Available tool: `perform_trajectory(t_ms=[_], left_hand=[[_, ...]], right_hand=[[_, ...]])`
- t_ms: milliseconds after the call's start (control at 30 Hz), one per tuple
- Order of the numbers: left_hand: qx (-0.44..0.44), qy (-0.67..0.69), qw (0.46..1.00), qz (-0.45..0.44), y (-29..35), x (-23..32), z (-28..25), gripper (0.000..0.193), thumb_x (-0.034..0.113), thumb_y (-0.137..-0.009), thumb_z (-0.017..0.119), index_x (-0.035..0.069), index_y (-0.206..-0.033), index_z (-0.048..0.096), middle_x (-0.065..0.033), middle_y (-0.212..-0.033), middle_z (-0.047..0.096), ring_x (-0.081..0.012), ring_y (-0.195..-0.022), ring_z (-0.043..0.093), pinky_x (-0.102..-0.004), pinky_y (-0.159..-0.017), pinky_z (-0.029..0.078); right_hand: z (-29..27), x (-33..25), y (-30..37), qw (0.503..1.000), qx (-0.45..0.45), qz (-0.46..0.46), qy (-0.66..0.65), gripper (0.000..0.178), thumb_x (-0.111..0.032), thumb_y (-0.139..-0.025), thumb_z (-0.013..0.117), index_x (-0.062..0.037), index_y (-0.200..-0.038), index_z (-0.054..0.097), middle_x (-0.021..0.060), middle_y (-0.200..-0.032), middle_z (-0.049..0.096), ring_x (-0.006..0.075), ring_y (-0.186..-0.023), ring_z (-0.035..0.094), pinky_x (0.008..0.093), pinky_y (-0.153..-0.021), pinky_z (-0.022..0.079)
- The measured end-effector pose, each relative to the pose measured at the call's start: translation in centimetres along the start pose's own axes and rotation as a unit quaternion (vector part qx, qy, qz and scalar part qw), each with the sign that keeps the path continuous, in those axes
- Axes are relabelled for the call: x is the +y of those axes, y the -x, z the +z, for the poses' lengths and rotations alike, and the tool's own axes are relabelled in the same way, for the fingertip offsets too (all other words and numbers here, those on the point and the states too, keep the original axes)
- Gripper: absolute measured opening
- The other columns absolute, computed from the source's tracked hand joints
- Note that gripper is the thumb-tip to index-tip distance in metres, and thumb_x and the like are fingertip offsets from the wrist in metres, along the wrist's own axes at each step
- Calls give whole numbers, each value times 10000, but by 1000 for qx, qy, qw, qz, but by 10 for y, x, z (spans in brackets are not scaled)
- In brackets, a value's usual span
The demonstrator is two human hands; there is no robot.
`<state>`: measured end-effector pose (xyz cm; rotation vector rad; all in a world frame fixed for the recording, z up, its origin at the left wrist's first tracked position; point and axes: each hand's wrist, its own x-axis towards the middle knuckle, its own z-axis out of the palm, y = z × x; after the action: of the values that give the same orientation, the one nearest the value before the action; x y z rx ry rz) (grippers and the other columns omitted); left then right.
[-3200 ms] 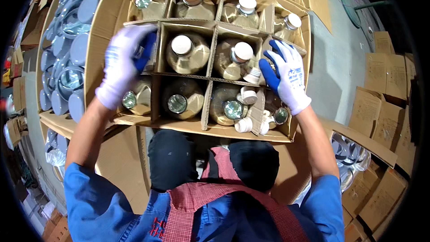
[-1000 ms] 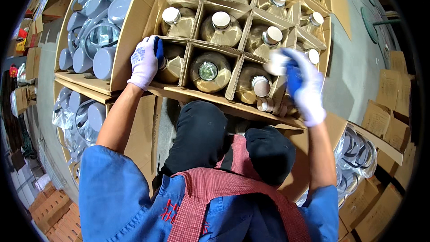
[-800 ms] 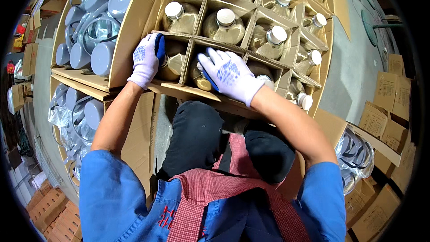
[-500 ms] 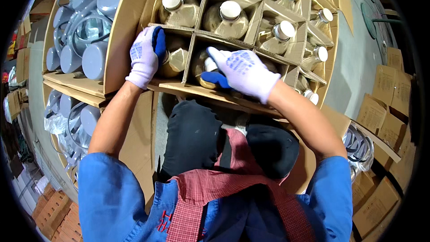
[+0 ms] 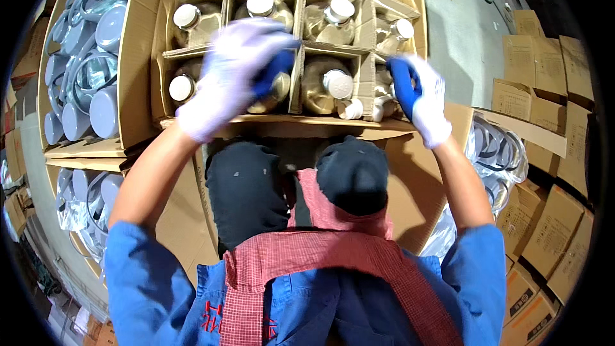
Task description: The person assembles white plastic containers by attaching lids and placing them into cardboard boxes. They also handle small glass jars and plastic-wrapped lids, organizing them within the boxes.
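Both my hands wear white gloves with blue palms. My left hand (image 5: 234, 74), smeared by motion, is over the front row of a divided cardboard carton (image 5: 291, 118); its grip cannot be made out. Partly under it is a clear, round-bodied bottle (image 5: 277, 93). My right hand (image 5: 423, 93) is at the carton's front right corner, fingers curved but apart, with nothing visible held. Beside those fingers is a partly hidden bottle (image 5: 383, 80). Another white-capped bottle (image 5: 320, 90) stands in the compartment between my hands, with a small white cap-like piece (image 5: 350, 109) by its lower right.
More white-capped bottles (image 5: 330, 19) fill the carton's farther compartments. Left of it, an open carton (image 5: 138, 57) holds grey-blue plastic parts (image 5: 102, 112). Bagged grey parts (image 5: 496, 154) lie at right, near stacked cardboard boxes (image 5: 544, 90). My knees (image 5: 250, 186) are close to the carton's front.
The carton has shifted left in view. My left hand has moved from the front left compartment rightward along the row. My right hand has left the middle bottle for the front right corner.
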<state>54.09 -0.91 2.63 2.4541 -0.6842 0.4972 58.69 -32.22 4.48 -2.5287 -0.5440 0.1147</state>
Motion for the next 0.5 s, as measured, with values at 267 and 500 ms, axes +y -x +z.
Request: perform_trajectory(t_ms=[267, 500], left_hand=[[-411, -123, 866, 257, -63, 69, 152, 233, 299, -847, 598, 160, -1004, 700, -38, -1000, 648, -239, -1037, 578, -559, -943, 388], [-242, 140, 936, 214, -57, 43, 113, 155, 219, -868, 574, 126, -993, 582, -72, -917, 590, -259, -909, 616, -479, -959, 412]], right_hand=[[54, 88, 72, 961, -257, 80, 70, 372, -351, -958, 513, -180, -1285, 559, 184, -1005, 701, 395, -909, 666, 512, -808, 511], [40, 58, 68, 989, -125, 41, 61, 370, -246, -858, 661, -161, -1215, 612, 212, -954, 690, 425, -871, 652, 521, -778, 515]])
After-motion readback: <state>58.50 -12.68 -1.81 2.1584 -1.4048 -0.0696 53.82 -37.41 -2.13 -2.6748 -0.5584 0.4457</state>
